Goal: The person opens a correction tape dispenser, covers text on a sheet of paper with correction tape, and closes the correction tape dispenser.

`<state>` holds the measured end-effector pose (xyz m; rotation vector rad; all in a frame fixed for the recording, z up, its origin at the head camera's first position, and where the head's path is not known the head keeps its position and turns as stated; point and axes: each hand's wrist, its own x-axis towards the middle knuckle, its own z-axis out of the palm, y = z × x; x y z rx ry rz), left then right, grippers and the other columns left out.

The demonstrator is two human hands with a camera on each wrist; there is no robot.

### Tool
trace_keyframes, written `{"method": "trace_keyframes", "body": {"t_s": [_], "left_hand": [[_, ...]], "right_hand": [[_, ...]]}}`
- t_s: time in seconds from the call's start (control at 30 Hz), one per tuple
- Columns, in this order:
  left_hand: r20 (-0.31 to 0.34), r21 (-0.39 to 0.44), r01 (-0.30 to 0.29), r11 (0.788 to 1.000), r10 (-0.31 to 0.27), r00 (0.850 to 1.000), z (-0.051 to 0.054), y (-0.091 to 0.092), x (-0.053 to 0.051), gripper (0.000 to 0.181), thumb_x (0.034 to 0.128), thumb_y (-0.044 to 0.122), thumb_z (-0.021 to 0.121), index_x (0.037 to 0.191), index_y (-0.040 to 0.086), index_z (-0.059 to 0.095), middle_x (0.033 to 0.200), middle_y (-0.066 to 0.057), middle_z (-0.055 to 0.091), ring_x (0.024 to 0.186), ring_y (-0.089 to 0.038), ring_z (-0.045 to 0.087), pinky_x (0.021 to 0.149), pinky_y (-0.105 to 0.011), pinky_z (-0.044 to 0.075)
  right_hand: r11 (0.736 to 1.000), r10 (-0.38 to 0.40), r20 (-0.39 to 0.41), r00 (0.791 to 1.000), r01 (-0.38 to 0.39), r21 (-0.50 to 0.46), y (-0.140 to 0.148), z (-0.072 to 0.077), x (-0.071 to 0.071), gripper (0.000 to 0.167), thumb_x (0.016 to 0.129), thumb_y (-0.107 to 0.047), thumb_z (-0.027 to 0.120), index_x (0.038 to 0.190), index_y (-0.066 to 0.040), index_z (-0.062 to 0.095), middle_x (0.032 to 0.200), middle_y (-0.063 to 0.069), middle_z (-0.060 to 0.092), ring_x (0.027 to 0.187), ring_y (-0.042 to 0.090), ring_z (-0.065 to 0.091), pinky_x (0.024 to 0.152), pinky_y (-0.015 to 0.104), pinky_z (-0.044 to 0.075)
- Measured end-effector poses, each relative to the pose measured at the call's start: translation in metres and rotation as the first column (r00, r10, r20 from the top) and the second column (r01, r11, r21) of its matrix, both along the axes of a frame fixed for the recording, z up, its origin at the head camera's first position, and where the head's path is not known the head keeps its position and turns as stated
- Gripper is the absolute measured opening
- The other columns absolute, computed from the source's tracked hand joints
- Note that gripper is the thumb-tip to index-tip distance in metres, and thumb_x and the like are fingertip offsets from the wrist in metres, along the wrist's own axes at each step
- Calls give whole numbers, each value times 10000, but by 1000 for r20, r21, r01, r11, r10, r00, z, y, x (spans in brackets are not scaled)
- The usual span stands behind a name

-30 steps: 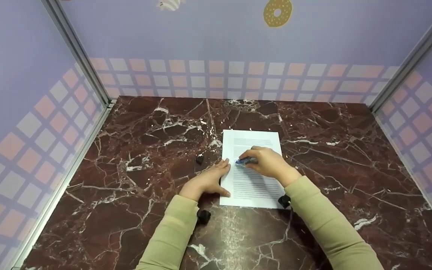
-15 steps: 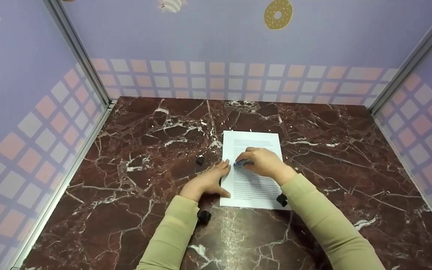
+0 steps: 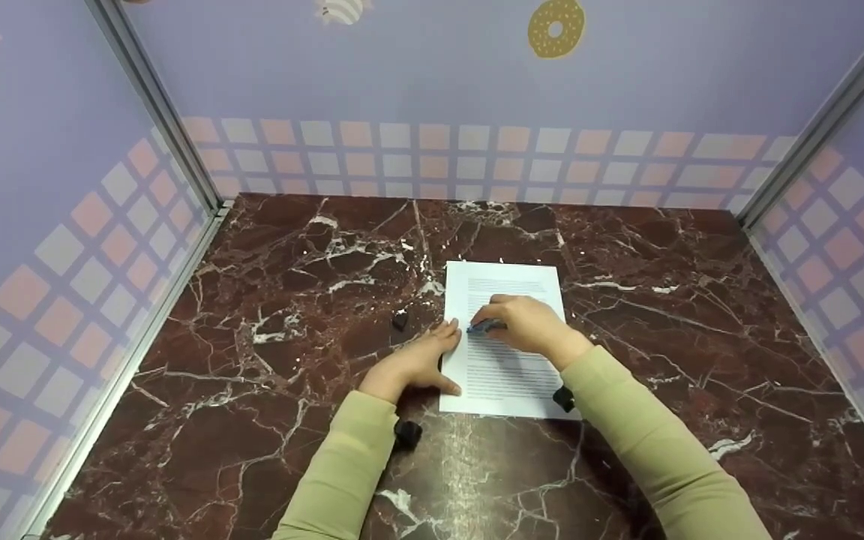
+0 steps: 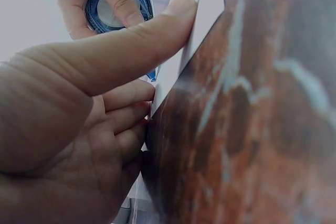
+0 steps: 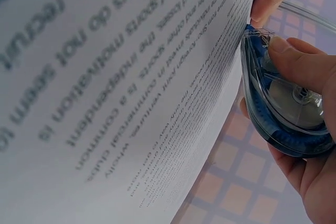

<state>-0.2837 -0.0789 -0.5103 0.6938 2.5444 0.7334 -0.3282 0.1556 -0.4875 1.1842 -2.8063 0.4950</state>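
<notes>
A sheet of printed paper (image 3: 507, 382) lies on the marble-patterned table, its lines of text plain in the right wrist view. My right hand (image 3: 526, 322) grips a blue, clear-cased correction tape (image 5: 286, 108) between thumb and fingers. The tape's tip is at the paper, near the left ends of the text lines. My left hand (image 3: 417, 360) rests along the paper's left edge with fingers stretched out; its thumb (image 4: 157, 30) lies on the sheet near the lower left corner. In the left wrist view, the left thumb partly covers the correction tape.
A small dark piece (image 3: 400, 321) lies left of the paper. White specks are scattered on the table (image 3: 289, 285) near the sheet's upper left. Purple panels with a checked border (image 3: 432, 150) stand at the back and both sides. Each wrist carries a black camera (image 3: 406, 435).
My right hand has shifted slightly left with the correction tape toward the text's left margin, then stayed nearly still. The left hand and the paper hold their place.
</notes>
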Motion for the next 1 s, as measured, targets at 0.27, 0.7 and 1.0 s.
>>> {"method": "trace_keyframes", "body": {"t_s": [0.27, 0.7, 1.0], "left_hand": [[-3, -2, 0, 1000, 0, 1000, -1, 0, 1, 1053, 798, 320, 879, 1605, 7, 281, 1736, -118, 131, 1622, -309, 110, 1336, -490, 123], [-9, -4, 4, 1000, -4, 1000, -1, 0, 0, 1051, 803, 328, 875, 1606, 4, 279, 1734, -128, 131, 1620, -308, 122, 1338, -480, 118], [-16, -12, -7, 1000, 7, 1000, 0, 0, 0, 1054, 797, 336, 878, 1606, 12, 285, 1734, -119, 141, 1621, -304, 126, 1336, -487, 131]], "right_hand": [[999, 22, 4, 1000, -22, 28, -2, 2, 0, 277, 850, -94, 808, 1108, -193, 787, 1021, 13, 740, 952, 253, 744, 871, 439, 624], [992, 34, 9, 999, -35, 122, -5, 10, -1, 289, 849, -93, 808, 1118, -190, 778, 1090, 24, 745, 1010, 278, 741, 907, 453, 618], [991, 41, -1, 999, -41, 126, -4, 10, -3, 294, 839, -74, 806, 1110, -184, 778, 1077, 22, 748, 994, 277, 745, 899, 454, 616]]}}
